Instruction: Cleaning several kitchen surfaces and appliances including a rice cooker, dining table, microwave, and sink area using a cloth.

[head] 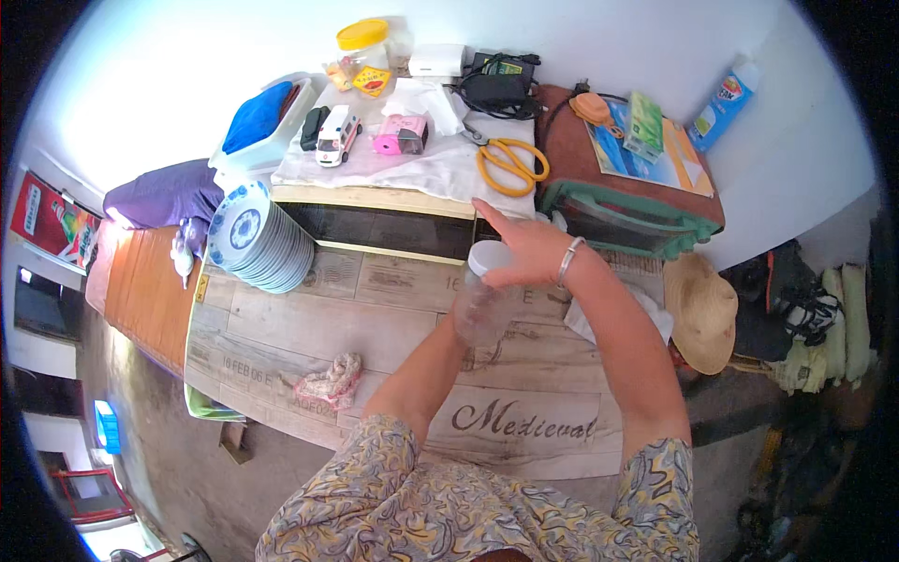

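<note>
A clear jar with a white lid stands in front of me, above the wood-patterned table. My left hand is around the jar's far side, mostly hidden behind it, and appears to grip its body. Beside the lid, my right hand has its index finger stretched out and its thumb apart, overlapping the lid's edge. Whether that thumb presses on the lid is unclear. A bracelet circles my right wrist. The jar's contents are too blurred to tell.
A stack of blue-patterned plates stands left, near a crumpled cloth. Behind, a cloth-covered shelf carries yellow-handled scissors, a toy ambulance and a pink pencil sharpener. A straw hat hangs at the right edge.
</note>
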The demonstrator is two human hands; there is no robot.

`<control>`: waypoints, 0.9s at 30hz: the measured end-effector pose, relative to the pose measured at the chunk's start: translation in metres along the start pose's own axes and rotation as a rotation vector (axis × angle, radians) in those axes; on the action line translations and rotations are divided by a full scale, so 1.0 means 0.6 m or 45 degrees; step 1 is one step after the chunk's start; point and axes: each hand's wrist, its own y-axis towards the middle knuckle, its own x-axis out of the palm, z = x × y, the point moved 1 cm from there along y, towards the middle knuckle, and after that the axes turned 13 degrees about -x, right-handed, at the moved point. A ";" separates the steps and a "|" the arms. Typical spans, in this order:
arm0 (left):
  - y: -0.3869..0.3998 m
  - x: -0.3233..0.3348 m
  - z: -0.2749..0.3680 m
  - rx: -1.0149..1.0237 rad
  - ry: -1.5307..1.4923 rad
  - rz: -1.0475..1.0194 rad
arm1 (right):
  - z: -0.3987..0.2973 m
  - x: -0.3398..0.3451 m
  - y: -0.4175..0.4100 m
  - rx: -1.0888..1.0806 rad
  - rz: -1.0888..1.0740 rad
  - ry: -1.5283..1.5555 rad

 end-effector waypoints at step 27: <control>0.052 -0.125 -0.040 -0.337 0.346 0.238 | 0.264 0.422 -0.042 0.554 0.073 1.155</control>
